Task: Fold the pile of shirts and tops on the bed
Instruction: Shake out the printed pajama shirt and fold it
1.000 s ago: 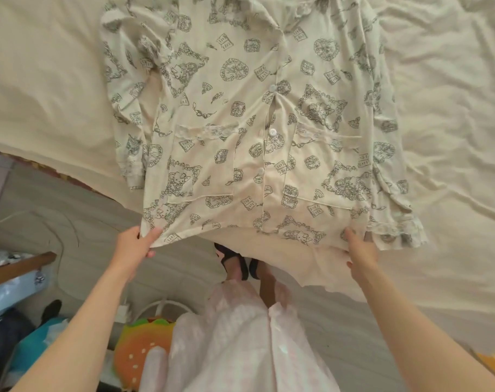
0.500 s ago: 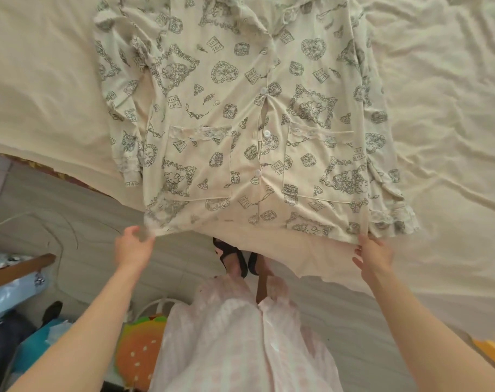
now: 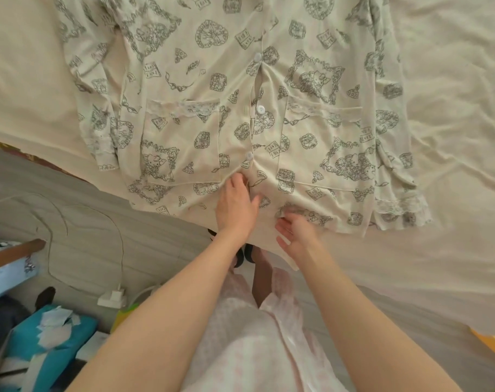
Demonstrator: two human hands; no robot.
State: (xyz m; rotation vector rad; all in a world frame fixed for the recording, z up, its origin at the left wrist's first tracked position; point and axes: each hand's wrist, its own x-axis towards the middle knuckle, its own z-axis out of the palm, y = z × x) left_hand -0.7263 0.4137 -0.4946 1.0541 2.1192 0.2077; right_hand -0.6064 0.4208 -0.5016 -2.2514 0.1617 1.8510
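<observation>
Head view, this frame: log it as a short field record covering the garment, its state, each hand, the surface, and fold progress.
garment: printed button-front pyjama shirt with lace-trimmed pockets
state: spread front-up, buttons closed, sleeves along its sides
left hand: lies flat on the fabric near the bottom of the placket, fingers straight
right hand: at the bottom hem, palm turned up, fingers loosely spread; no clear grip visible
surface: cream bed sheet, wrinkled
fold progress: no fold made yet

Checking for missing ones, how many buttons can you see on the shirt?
3, down the shirt front: top button, middle, bottom. More may be out of frame above.
</observation>
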